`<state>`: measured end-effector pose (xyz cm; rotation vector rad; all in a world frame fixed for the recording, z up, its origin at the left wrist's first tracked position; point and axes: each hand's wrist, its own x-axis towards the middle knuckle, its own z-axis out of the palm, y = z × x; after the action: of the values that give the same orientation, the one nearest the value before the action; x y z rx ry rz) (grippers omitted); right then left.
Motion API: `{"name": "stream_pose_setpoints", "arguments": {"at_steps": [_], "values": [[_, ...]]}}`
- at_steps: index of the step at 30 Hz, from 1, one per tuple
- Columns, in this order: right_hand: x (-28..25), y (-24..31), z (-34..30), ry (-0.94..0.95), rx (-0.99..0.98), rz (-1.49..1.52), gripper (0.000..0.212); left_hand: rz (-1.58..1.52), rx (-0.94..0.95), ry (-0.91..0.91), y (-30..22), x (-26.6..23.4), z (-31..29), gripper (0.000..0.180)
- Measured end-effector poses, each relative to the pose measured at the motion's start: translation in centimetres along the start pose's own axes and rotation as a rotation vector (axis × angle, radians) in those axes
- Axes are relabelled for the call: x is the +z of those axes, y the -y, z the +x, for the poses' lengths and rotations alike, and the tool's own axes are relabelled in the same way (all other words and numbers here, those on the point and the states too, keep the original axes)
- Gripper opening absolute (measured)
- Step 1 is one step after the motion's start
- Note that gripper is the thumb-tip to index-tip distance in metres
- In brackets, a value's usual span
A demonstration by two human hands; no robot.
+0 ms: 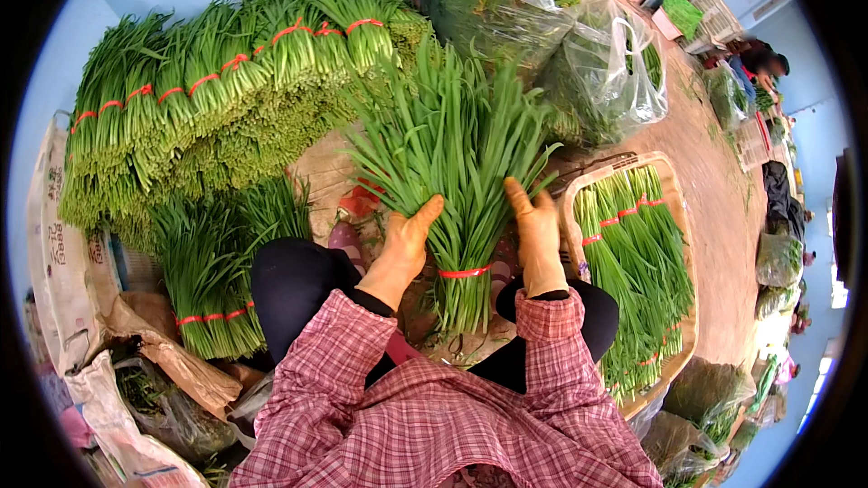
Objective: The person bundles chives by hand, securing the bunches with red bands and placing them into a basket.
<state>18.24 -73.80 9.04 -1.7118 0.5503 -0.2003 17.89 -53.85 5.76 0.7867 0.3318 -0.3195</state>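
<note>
Your left hand (404,253) and right hand (540,239) are closed on a bunch of long green leaves (457,154), one from each side, with the bunch between them. The leaf tips fan out beyond your hands; a red tie (464,272) circles the pale stems, just nearer to you than your fingers (some of which are hidden by the leaves).

To the right of your right hand sits a tan basket (689,253) with tied bunches (633,280) in it. Beyond that same hand stand clear plastic bags (601,81) of greens. Past your left hand, farther out and leftward, rises a big stack of red-tied bunches (244,81) — and more bunches (203,262) lie left of that hand, beside your knee (294,276).
</note>
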Motion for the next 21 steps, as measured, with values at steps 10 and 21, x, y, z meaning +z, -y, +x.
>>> {"name": "stream_pose_setpoints", "arguments": {"at_steps": [10,21], "values": [[7.0,9.9,-0.1,0.273,-1.191,-0.812,0.023,0.454,0.259,0.068,0.5,1.5,-0.8,0.035],[5.3,6.1,-1.6,0.429,-0.773,-0.656,0.026,0.51,0.214,0.054,0.7,0.4,-0.3,0.029]]}}
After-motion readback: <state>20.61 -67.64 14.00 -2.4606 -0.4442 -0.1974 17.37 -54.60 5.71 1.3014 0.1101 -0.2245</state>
